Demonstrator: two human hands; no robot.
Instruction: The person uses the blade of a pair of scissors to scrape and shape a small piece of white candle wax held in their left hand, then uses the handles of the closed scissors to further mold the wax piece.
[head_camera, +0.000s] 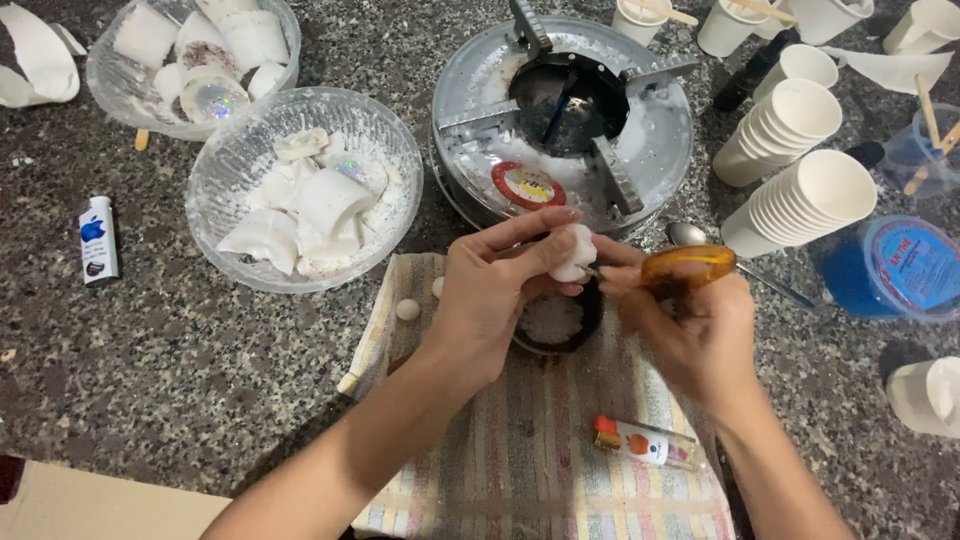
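My left hand (495, 290) pinches a small white waxy lump (573, 252) between thumb and fingers. My right hand (680, 320) grips a tool with an amber translucent handle (690, 265), its tip touching the lump. Both hands hover over a small dark round dish (588, 318) holding white shavings, which rests on a striped cloth (530, 450). Two small white balls (407, 309) lie on the cloth's left edge.
Two clear bowls (240, 160) of broken white pieces sit at upper left. A round metal burner (480, 70) stands behind. Stacked paper cups (800, 195), a blue-lidded tub (905, 265), a spoon (688, 233), a small glass vial (645, 443) and a lighter (97, 238) surround the cloth.
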